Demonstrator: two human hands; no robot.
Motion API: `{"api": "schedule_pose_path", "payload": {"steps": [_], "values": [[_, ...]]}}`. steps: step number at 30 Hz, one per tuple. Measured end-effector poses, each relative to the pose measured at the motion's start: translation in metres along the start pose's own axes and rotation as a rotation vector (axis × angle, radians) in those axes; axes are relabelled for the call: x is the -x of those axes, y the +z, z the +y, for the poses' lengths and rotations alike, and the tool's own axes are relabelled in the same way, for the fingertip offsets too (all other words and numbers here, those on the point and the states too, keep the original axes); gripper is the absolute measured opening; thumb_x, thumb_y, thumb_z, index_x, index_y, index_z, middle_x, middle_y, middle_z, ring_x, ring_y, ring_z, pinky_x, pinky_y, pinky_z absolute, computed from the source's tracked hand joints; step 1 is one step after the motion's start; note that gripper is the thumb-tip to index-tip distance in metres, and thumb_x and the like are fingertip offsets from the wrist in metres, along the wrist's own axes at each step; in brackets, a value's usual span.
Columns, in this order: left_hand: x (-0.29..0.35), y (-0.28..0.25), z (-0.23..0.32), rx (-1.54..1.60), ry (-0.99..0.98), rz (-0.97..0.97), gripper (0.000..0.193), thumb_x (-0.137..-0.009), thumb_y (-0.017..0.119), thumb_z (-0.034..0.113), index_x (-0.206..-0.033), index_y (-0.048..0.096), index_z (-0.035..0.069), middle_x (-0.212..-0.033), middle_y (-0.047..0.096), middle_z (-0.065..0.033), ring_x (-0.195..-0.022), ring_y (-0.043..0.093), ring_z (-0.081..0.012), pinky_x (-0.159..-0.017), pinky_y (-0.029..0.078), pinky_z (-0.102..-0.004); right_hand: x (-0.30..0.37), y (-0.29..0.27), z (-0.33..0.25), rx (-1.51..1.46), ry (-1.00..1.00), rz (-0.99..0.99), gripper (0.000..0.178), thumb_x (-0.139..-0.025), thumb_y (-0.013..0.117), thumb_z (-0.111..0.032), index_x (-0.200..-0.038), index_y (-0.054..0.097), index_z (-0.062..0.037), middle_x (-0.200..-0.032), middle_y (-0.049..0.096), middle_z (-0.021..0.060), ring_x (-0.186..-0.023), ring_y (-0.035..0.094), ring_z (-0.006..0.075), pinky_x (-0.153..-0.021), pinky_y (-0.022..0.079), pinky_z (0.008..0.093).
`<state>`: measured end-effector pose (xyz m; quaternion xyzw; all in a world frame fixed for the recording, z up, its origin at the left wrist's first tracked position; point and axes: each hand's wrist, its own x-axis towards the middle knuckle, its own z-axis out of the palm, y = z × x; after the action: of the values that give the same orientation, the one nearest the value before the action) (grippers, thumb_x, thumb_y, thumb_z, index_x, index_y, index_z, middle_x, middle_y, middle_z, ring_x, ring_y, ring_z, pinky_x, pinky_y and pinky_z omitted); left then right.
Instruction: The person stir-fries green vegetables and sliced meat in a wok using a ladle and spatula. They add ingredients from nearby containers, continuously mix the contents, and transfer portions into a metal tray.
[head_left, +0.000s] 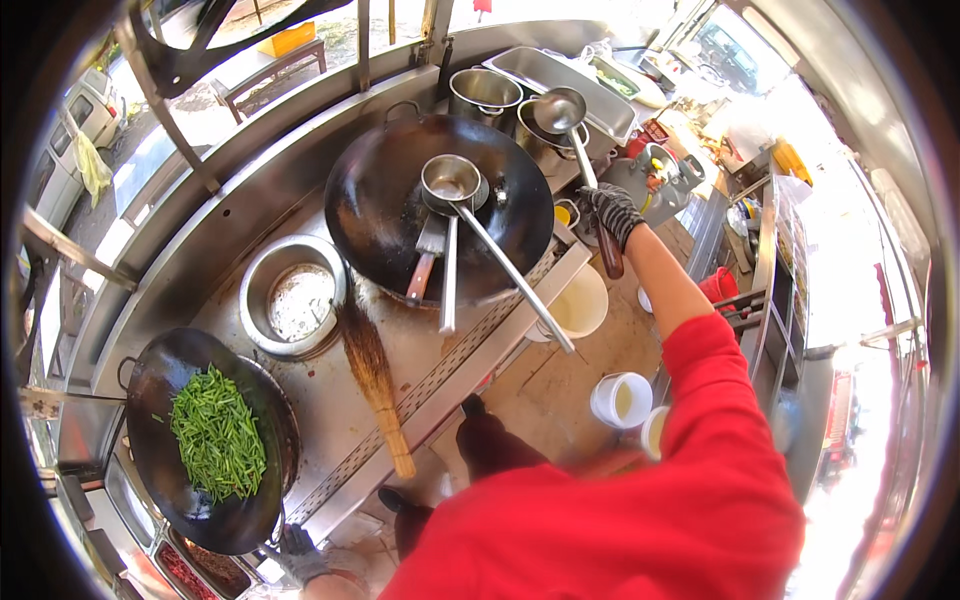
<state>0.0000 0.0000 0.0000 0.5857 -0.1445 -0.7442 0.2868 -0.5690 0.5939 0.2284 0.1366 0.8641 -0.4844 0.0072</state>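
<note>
My right hand [612,212], in a striped dark glove, grips a ladle [560,110] by its brown handle and holds it up over the pots on the far right. At the lower left my left hand [298,556], gloved in grey, is closed at the near handle of a smaller wok [150,440]. Cut green vegetable pieces [218,432] lie heaped in that wok. Beyond it sits a large dark wok [375,190], with a small long-handled pot [450,178], a wooden-handled spatula [427,255] and another metal handle resting in it.
A metal basin [256,300] and a straw brush [372,375] lie between the woks on the steel counter [330,400]. Tall pots [485,92] and a steel tray [600,112] stand at the back. White buckets [605,400] are on the floor; food trays [215,568] sit lower left.
</note>
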Motion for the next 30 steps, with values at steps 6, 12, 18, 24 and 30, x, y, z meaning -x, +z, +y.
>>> {"api": "schedule_pose_path", "payload": {"steps": [6,12,18,24,30], "values": [[0.112,-0.024,0.014,0.06,0.01,0.297,0.069,-0.098,0.028,0.055,-0.146,0.029,0.005,-0.151,0.033,-0.0104,-0.14,0.029,-0.0212,-0.119,0.018,-0.0435,-0.143,0.0,0.061,1.602,-0.371,-0.35,0.023,-0.082,0.066,-0.028,-0.1,0.073,-0.0172,-0.096,0.072,0.0073,-0.09,0.069,0.024,-0.078,0.055,0.0371],[0.158,-0.008,-0.007,0.063,0.042,0.343,0.074,-0.096,0.031,0.058,-0.147,0.027,0.005,-0.153,0.028,-0.01,-0.142,0.025,-0.0223,-0.119,0.016,-0.0428,-0.189,-0.008,0.069,1.026,-0.107,-0.368,0.021,-0.083,0.061,-0.022,-0.094,0.071,-0.0078,-0.091,0.071,0.0114,-0.079,0.069,0.025,-0.07,0.054,0.037],[0.179,-0.01,-0.006,0.08,0.058,0.347,0.079,-0.094,0.034,0.061,-0.148,0.024,0.004,-0.155,0.024,-0.0096,-0.144,0.02,-0.0234,-0.118,0.014,-0.0421,-0.17,-0.058,0.048,-0.359,0.255,-0.49,0.012,-0.092,0.054,-0.015,-0.091,0.058,-0.0034,-0.07,0.058,0.003,-0.058,0.055,0.0119,-0.051,0.046,0.0267],[0.148,-0.03,-0.014,0.135,-0.082,0.084,0.075,-0.093,0.031,0.06,-0.149,0.025,0.012,-0.157,0.021,-0.0077,-0.146,0.015,-0.0212,-0.119,0.009,-0.0378,-0.095,-0.103,0.008,-0.733,0.273,-0.506,0.018,-0.096,0.054,-0.022,-0.091,0.051,-0.0048,-0.069,0.052,0.0006,-0.045,0.048,0.0064,-0.039,0.04,0.0214],[0.11,-0.054,-0.017,-0.059,-0.062,0.097,0.062,-0.093,0.039,0.058,-0.128,0.044,0.007,-0.122,0.049,-0.0104,-0.11,0.046,-0.0276,-0.093,0.037,-0.0406,0.01,-0.09,-0.075,-0.679,0.507,-1.062,0.022,-0.1,0.045,-0.034,-0.095,0.044,-0.0117,-0.063,0.046,-0.0025,-0.041,0.043,0.0063,-0.034,0.036,0.0222]]}}
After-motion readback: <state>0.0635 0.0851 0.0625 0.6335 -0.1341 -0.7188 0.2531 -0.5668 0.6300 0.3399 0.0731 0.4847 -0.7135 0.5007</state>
